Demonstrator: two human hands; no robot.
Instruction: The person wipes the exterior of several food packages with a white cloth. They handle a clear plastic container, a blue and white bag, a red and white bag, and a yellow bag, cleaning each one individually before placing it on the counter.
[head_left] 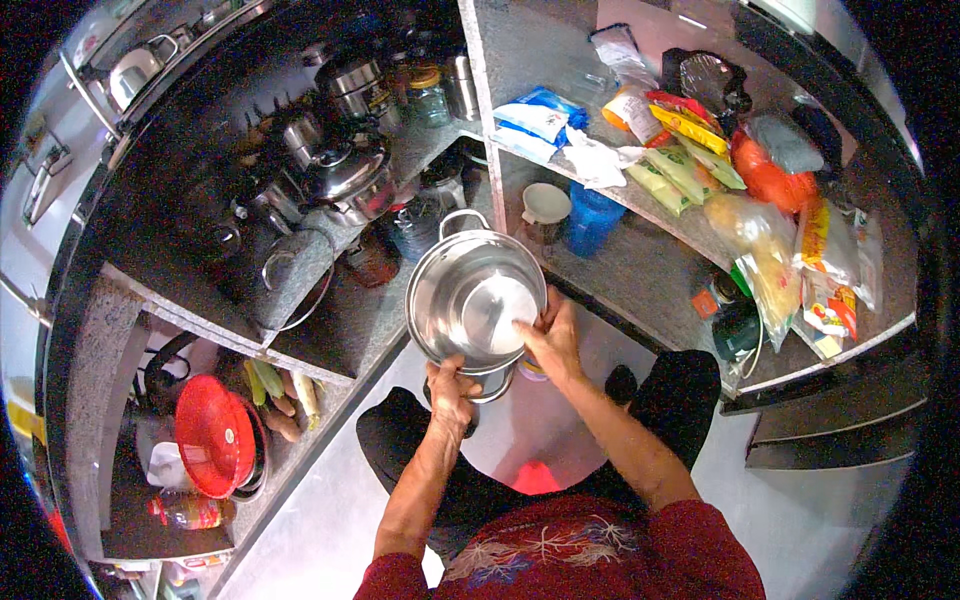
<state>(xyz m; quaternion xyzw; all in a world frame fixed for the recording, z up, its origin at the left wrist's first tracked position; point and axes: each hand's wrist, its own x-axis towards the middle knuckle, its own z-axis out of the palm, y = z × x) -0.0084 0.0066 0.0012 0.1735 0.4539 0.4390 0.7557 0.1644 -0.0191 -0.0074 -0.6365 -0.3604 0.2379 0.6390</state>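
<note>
A shiny steel pot (427, 290) with loop handles is tilted so that I look into its bare inside. My left hand (452, 393) is closed on its near edge, beside the near loop handle. My right hand (553, 342) grips the rim at the near right, thumb over the inner wall and fingers round the outside. The far loop handle points toward the shelf corner. Both hands hold the pot above the floor, between my bent knees, in front of the open shelves.
Steel pots (350, 180) and jars crowd the left shelf. A red plastic bowl (214, 437) and vegetables (265, 381) sit lower left. At right, food packets (690, 130) lie on the upper shelf, with a blue cup (594, 220) and a white bowl (546, 203) below.
</note>
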